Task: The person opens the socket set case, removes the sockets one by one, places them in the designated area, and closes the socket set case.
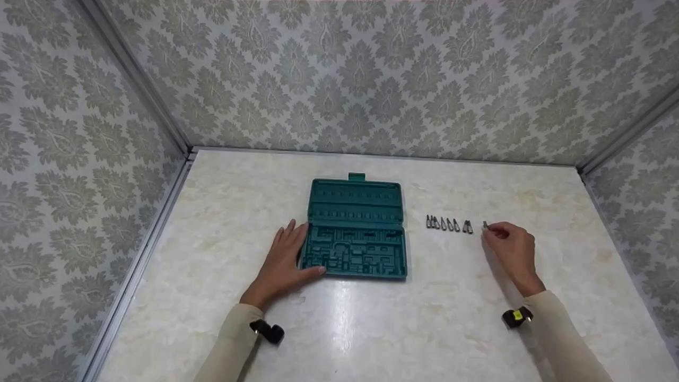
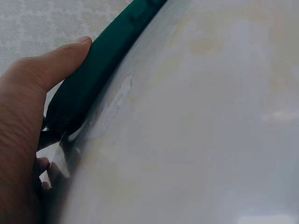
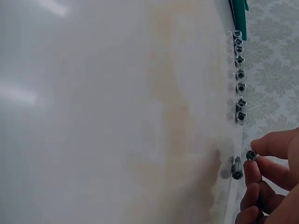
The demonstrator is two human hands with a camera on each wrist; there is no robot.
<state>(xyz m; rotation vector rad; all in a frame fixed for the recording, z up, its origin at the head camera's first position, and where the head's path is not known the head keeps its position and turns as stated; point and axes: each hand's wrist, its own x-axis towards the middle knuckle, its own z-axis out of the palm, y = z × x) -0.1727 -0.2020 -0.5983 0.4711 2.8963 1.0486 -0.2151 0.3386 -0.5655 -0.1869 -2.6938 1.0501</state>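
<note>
An open green plastic tool case (image 1: 355, 199) lies on the table with its lid folded back and its moulded tray facing up. My left hand (image 1: 284, 265) rests at its near left corner, fingers extended along the side and thumb (image 2: 70, 58) touching the front edge. To the right of the case, my right hand (image 1: 512, 252) pinches a small metal socket (image 3: 251, 155) between thumb and fingertips. Another socket (image 3: 237, 169) stands on the table beside those fingertips. Several more sockets (image 1: 443, 224) form a row between the case and my right hand.
The pale marbled table (image 1: 424, 329) extends around the case and sockets. Patterned panels (image 1: 360, 79) enclose it at the back and both sides, with metal framing (image 1: 143, 244) along the left edge. Each wrist wears a small black camera (image 1: 268, 331).
</note>
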